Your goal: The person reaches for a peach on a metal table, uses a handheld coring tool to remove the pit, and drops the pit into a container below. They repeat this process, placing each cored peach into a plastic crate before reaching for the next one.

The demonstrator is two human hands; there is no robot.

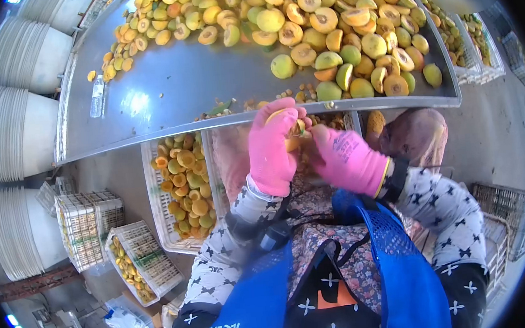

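My left hand, in a pink glove, is closed around a cut yellow peach just in front of the metal table's near edge. My right hand, also pink-gloved, meets it from the right with its fingers bent and pressed together at the fruit. What those fingers grip is hidden. Beyond both hands, halved yellow-green peaches, many with brown stones showing, are heaped on the metal table. Small stones and scraps lie along the edge nearest my hands.
A clear plastic bottle stands at the table's left. Below the table edge, a white crate holds hollowed peach halves. Other crates stand at left, with stacked white tubs behind. More filled crates are at right.
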